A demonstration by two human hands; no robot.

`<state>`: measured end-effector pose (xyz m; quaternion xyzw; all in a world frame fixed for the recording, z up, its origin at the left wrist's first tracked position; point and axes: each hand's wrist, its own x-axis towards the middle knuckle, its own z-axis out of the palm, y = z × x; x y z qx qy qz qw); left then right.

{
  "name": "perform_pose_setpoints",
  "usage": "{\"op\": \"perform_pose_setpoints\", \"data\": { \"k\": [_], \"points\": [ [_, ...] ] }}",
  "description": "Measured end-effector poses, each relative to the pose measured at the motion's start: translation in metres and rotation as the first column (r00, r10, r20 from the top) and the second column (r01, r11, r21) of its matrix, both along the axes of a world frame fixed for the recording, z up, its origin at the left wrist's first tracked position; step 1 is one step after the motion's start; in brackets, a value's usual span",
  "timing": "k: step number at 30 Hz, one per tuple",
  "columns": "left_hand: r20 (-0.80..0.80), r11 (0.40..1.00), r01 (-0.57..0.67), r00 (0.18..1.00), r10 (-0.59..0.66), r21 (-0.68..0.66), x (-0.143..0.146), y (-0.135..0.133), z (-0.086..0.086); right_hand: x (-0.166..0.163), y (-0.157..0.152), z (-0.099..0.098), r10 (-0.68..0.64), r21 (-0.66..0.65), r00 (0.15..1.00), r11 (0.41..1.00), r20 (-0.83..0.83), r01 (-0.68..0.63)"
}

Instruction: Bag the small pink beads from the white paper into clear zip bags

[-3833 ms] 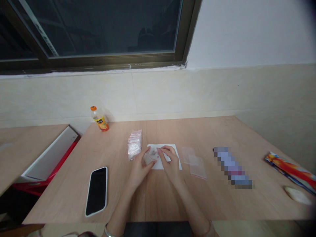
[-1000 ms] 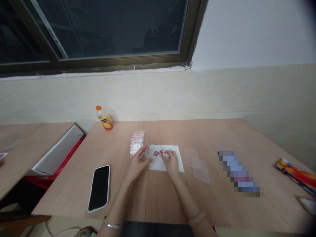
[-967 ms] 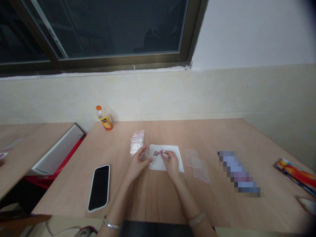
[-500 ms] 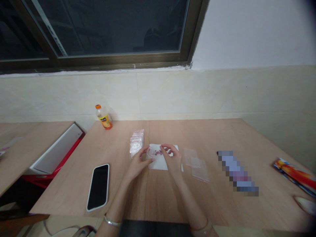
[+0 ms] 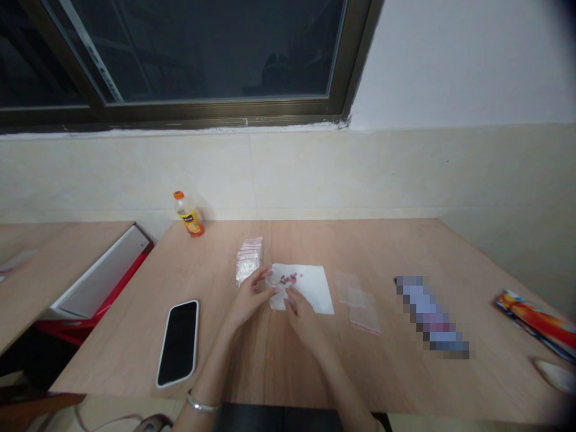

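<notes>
A white sheet of paper (image 5: 315, 290) lies on the table with several small pink and dark pieces (image 5: 289, 278) on it. At the sheet's left edge my left hand (image 5: 252, 294) holds a small clear plastic bag (image 5: 272, 278) between thumb and fingers; the bag is hard to make out against the white. My right hand (image 5: 302, 313) is over the sheet's lower edge, just below the pieces, thumb and fingertips drawn together. Whatever lies between them is too small to name. Beyond my left hand is a row of overlapping clear zip bags (image 5: 249, 259).
Flat clear bags (image 5: 364, 309) lie right of the sheet. A phone (image 5: 179, 342) rests at the left, and an orange-capped bottle (image 5: 189, 216) stands by the wall. Farther right are a blurred-out item (image 5: 429, 315) and a colourful packet (image 5: 535, 321).
My right hand has moved from above the pieces down and left toward the bag, uncovering the sheet's right side. My left hand has barely shifted.
</notes>
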<state>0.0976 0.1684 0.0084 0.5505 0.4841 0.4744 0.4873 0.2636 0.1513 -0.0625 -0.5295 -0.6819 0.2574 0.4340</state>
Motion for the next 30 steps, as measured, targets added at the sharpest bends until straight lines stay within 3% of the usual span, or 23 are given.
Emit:
{"op": "perform_pose_setpoints", "data": {
  "k": [3,8,18,26,30],
  "points": [
    [-0.002,1.0,-0.011,1.0,0.011,0.011,-0.002,0.001,-0.001,-0.003,-0.022,-0.016,0.045,-0.019,0.995,0.999,0.091,-0.043],
    [-0.014,1.0,-0.007,1.0,0.007,0.027,-0.003,-0.001,0.004,-0.003,-0.041,-0.019,0.092,-0.021,0.986,0.996,0.14,-0.09],
    [-0.02,0.999,-0.029,0.999,0.03,0.026,-0.006,-0.004,0.009,0.002,-0.015,0.009,0.13,0.0,0.972,0.991,0.193,-0.133],
    [-0.02,0.999,-0.019,1.0,0.02,0.035,-0.01,-0.007,0.011,-0.002,-0.005,-0.008,0.056,0.026,0.983,0.998,0.173,-0.061],
    [-0.043,0.999,-0.029,0.999,0.03,0.037,-0.009,-0.008,0.011,-0.005,-0.012,-0.007,0.105,0.001,0.979,0.994,0.177,-0.107]
  ]
}}
